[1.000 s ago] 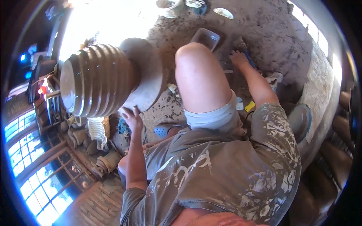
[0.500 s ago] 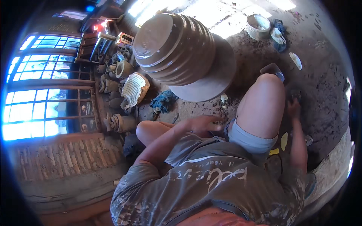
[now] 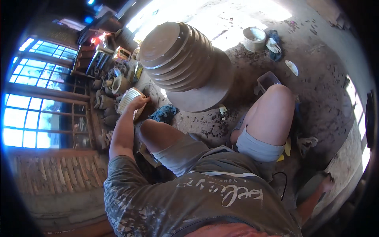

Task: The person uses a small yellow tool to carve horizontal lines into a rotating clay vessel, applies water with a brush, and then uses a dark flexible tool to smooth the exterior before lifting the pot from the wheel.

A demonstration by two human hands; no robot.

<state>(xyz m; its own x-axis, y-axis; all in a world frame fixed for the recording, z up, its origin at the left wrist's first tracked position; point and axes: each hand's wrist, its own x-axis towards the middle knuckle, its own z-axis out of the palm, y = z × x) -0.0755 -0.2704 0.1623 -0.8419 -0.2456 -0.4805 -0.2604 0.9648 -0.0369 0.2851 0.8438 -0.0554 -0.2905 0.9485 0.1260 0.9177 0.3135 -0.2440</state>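
My left hand (image 3: 139, 102) is closed at the upper edge of a cream ribbed object (image 3: 127, 99), left of a blue-green cloth (image 3: 164, 113). My right hand (image 3: 326, 182) is at the far right beside the pale ledge (image 3: 339, 161), its fingers too dim to read. A large brown ribbed clay pot (image 3: 175, 59) stands on a round grey wheel head (image 3: 197, 103) in front of me, beyond my bent knees.
A pale bucket (image 3: 253, 38), dark rags (image 3: 276, 53), an oval white piece (image 3: 292, 68) and a plastic tub (image 3: 267, 79) lie on the dirty floor (image 3: 319, 91). Pots (image 3: 106, 100), tools and a wooden rack (image 3: 85, 59) crowd the window wall. Clay crumbs scatter around my feet.
The view has swung toward the window side. My left hand has moved out to the cream ribbed object; my right hand has drawn back from the floor ahead to the lower right.
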